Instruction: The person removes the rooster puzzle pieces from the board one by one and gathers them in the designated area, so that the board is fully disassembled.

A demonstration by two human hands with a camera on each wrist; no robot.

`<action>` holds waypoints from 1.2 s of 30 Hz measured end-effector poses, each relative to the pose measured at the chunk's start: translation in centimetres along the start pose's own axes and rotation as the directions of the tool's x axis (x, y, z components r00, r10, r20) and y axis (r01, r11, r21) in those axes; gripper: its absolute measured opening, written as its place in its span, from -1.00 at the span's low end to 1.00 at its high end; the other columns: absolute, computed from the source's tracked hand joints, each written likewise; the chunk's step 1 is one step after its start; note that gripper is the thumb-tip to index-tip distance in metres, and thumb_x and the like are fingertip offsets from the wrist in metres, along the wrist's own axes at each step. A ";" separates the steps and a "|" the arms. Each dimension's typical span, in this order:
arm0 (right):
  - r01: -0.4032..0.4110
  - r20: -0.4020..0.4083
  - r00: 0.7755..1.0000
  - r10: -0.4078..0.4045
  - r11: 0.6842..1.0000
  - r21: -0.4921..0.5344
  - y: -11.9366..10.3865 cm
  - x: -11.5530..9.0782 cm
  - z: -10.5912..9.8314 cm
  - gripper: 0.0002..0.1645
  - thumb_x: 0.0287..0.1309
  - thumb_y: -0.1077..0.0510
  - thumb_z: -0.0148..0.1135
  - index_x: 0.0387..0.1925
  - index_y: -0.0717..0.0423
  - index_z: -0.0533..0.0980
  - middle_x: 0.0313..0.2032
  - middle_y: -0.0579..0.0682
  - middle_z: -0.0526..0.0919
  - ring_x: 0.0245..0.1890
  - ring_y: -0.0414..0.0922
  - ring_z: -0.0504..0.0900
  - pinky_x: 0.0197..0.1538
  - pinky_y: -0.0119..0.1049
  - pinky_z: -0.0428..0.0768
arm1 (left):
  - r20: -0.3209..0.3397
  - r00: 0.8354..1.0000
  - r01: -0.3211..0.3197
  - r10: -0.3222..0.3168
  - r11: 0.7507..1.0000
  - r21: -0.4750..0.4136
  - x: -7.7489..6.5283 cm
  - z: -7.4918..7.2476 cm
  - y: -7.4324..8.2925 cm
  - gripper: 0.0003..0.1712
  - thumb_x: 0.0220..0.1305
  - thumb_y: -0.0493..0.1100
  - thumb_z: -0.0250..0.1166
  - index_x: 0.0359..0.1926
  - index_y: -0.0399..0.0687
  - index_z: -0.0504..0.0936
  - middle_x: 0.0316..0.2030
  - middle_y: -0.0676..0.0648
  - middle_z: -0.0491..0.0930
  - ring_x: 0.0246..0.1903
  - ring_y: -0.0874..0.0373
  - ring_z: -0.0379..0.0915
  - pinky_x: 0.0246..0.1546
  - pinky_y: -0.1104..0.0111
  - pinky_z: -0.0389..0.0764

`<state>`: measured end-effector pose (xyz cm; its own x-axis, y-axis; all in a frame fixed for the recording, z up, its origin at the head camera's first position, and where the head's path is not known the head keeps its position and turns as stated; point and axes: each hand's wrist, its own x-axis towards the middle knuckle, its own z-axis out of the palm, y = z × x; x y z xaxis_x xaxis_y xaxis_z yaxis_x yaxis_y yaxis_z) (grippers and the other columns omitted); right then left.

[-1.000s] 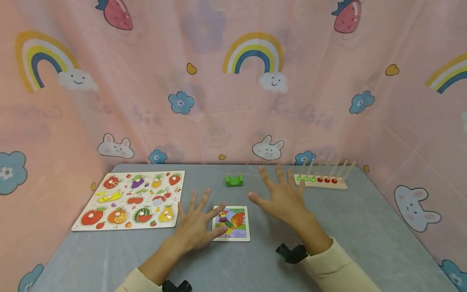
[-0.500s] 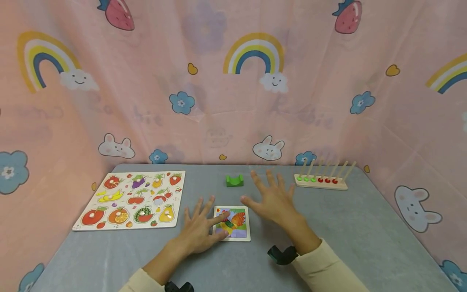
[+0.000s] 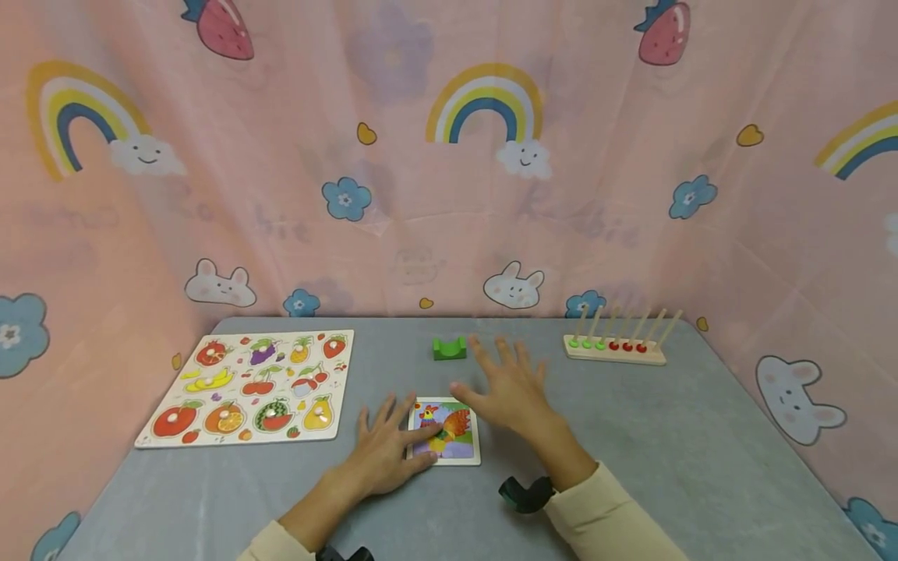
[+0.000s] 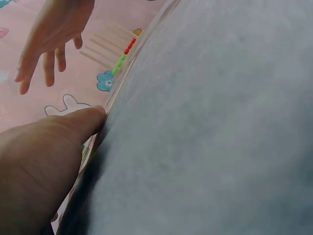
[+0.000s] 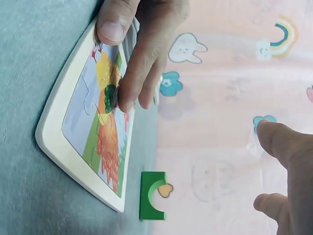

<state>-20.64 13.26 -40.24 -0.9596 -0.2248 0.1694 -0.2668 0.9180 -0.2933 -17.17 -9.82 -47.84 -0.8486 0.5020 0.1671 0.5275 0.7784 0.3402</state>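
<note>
A small square jigsaw with a colourful rooster picture (image 3: pixel 459 450) lies flat in a white frame at the table's middle. Over its left side spreads my left hand (image 3: pixel 381 454), index finger and thumb extended across the picture. Seen in the right wrist view, the fingers (image 5: pixel 142 73) lie at or just above the puzzle surface; actual contact is hard to tell. To the right of the puzzle, my right hand (image 3: pixel 515 396) hovers above the table with its fingers spread, holding nothing. Behind the jigsaw stands a green arch-cut block (image 3: pixel 449 351).
A fruit peg puzzle board (image 3: pixel 293 374) lies at the left. Toward the back right stands a wooden rack (image 3: pixel 648 358) with upright pegs, carrying green and red beads. A pink patterned curtain (image 3: pixel 407 234) encloses the grey table (image 3: pixel 687 452) at the back and sides.
My right hand has drifted left and slightly down, closer to the puzzle. My left hand has shifted slightly right and down, lower over the jigsaw. The objects have stayed put.
</note>
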 end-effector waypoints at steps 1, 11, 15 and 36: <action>0.000 0.004 1.000 0.000 1.000 0.002 -0.1 0.0 0.1 0.04 0.11 -0.54 -0.02 0.50 -0.18 0.05 0.43 0.26 0.06 0.37 0.40 -0.08 0.13 0.53 -0.20 | -0.002 1.000 0.000 0.000 1.000 -0.001 0.0 0.1 0.0 -0.47 0.25 0.32 0.16 0.22 0.44 0.54 0.41 -0.22 0.12 0.36 -0.37 -0.12 0.09 -0.43 -0.17; 0.008 0.008 1.000 -0.008 0.999 0.040 -0.6 0.1 1.2 0.03 0.11 -0.50 0.06 0.49 -0.16 0.09 0.40 0.28 0.11 0.37 0.38 -0.06 0.15 0.51 -0.15 | 0.003 1.000 0.006 -0.006 1.000 -0.013 -0.1 0.2 -0.1 -0.49 0.26 0.34 0.14 0.20 0.43 0.57 0.40 -0.21 0.16 0.35 -0.35 -0.08 0.09 -0.43 -0.19; 0.037 -0.006 0.999 -0.037 0.997 0.061 -0.8 0.3 1.9 -0.02 0.13 -0.45 0.10 0.47 -0.13 0.15 0.38 0.27 0.16 0.35 0.36 0.01 0.15 0.48 -0.04 | -0.001 1.000 0.002 -0.002 1.000 -0.015 -0.1 0.4 -0.2 -0.49 0.26 0.34 0.14 0.19 0.43 0.57 0.39 -0.22 0.16 0.35 -0.37 -0.07 0.08 -0.44 -0.20; 0.138 -0.044 0.990 -0.131 0.964 0.227 -2.3 0.6 5.6 -0.23 0.16 -0.12 0.33 0.35 -0.01 0.35 0.22 0.18 0.40 0.22 0.23 0.29 0.14 0.31 0.22 | -0.007 1.000 0.003 -0.003 1.000 0.001 -0.2 0.4 -0.1 -0.48 0.26 0.34 0.13 0.23 0.50 0.52 0.40 -0.21 0.16 0.35 -0.34 -0.05 0.09 -0.42 -0.17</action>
<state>-21.14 9.18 -44.73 -0.9114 -0.3287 0.2477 -0.4099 0.7799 -0.4731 -17.08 -9.86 -48.32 -0.8505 0.4970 0.1722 0.5248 0.7804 0.3399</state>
